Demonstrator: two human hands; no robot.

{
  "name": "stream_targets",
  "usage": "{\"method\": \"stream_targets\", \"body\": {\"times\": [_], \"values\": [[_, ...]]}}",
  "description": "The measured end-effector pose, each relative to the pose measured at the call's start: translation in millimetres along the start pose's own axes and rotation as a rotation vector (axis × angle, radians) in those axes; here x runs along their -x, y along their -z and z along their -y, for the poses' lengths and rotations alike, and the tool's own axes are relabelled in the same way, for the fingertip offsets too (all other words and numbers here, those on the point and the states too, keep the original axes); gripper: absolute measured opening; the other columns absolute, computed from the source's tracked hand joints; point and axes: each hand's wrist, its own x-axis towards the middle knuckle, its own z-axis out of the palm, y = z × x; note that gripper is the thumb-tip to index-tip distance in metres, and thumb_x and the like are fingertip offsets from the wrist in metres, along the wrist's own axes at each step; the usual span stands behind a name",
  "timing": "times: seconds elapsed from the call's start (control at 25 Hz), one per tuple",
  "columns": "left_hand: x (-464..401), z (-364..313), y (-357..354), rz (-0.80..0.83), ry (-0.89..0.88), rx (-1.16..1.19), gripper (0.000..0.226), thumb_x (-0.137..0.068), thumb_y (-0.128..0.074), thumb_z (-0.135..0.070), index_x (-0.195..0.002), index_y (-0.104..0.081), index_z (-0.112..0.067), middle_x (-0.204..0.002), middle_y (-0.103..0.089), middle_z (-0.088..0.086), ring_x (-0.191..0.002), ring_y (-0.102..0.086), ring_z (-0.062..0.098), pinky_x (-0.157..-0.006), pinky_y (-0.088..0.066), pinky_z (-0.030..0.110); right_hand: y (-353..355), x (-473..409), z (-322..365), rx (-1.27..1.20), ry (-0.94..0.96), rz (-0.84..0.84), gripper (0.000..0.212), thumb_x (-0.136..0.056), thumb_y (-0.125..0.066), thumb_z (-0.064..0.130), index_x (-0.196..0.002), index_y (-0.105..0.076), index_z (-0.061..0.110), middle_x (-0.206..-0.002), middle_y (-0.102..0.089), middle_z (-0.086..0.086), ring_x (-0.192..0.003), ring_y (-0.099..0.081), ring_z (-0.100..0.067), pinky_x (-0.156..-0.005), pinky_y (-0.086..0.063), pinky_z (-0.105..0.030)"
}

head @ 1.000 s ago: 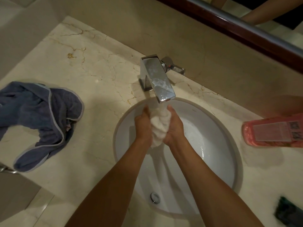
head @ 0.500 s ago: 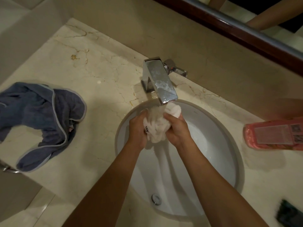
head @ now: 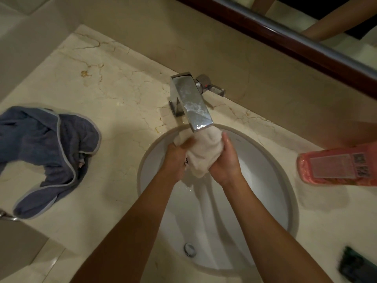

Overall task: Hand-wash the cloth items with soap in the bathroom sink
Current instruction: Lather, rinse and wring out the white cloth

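Observation:
A wet white cloth (head: pixel 204 152) is bunched between both hands, just under the spout of the chrome faucet (head: pixel 191 103), over the white oval sink (head: pixel 271 180). My left hand (head: pixel 175 158) grips its left side with curled fingers. My right hand (head: pixel 226 160) wraps around its right side. A small dark mark shows on the cloth by my left thumb. A blue-grey towel (head: pixel 47 154) with pale trim lies crumpled on the marble counter at the left. A pink soap bottle (head: pixel 336 166) lies on its side at the right.
The drain (head: pixel 189 249) sits at the near end of the basin. A dark green object (head: pixel 357 266) lies at the counter's right front corner. A mirror with a dark wooden frame (head: pixel 285 39) runs along the back wall. A metal bar end (head: pixel 8 217) shows at the left edge.
The cloth went from a long vertical twist to a wider bunch. Both hands have shifted around it under the spout, my right hand sliding further up its side.

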Motion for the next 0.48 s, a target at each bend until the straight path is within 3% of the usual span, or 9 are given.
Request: {"method": "stream_targets", "body": {"times": [0.12,0.24,0.32,0.4,0.48], "values": [[-1,0,1,-0.032,-0.135,0.007,0.033,-0.096,-0.062,-0.01,-0.126,-0.064,0.002,-0.122,-0.069,0.022,-0.115,-0.065,0.04,-0.092,-0.055,0.048,15,-4,-1,0.134,0.028,-0.104,0.048,-0.1,-0.056,0.032,-0.137,-0.056,0.003,-0.134,-0.063,-0.022,-0.126,-0.059,-0.036,-0.103,-0.05,-0.044],[0,-6,4,0.027,-0.168,0.028,0.036,-0.099,-0.057,-0.007,-0.134,-0.058,0.001,-0.124,-0.068,0.022,-0.116,-0.065,0.037,-0.098,-0.054,0.051,23,-2,-2,0.187,0.015,-0.135,0.041,-0.097,-0.061,0.019,-0.134,-0.057,0.002,-0.127,-0.067,-0.02,-0.117,-0.065,-0.034,-0.1,-0.051,-0.043],[3,-9,4,0.059,-0.162,0.027,0.036,-0.101,-0.053,-0.007,-0.135,-0.057,0.001,-0.124,-0.068,0.022,-0.116,-0.065,0.037,-0.098,-0.054,0.049,23,0,-3,0.179,-0.059,-0.096,0.048,-0.097,-0.056,0.032,-0.132,-0.059,-0.001,-0.129,-0.065,-0.022,-0.118,-0.063,-0.033,-0.108,-0.046,-0.042],[13,-15,1,0.082,-0.164,0.029,0.031,-0.103,-0.048,-0.005,-0.131,-0.059,0.002,-0.112,-0.072,0.014,-0.107,-0.069,0.028,-0.089,-0.057,0.04,20,1,-6,0.132,-0.135,-0.038,0.068,-0.093,-0.053,0.048,-0.14,-0.055,-0.001,-0.143,-0.055,-0.023,-0.134,-0.052,-0.035,-0.119,-0.032,-0.045],[20,-19,0,0.119,-0.178,0.021,0.028,-0.105,-0.044,-0.003,-0.126,-0.061,-0.001,-0.103,-0.074,0.007,-0.098,-0.071,0.02,-0.081,-0.057,0.032,13,1,-8,0.062,-0.182,0.044,0.076,-0.091,-0.05,0.057,-0.143,-0.053,0.003,-0.149,-0.049,-0.02,-0.138,-0.048,-0.035,-0.122,-0.028,-0.046]]}}
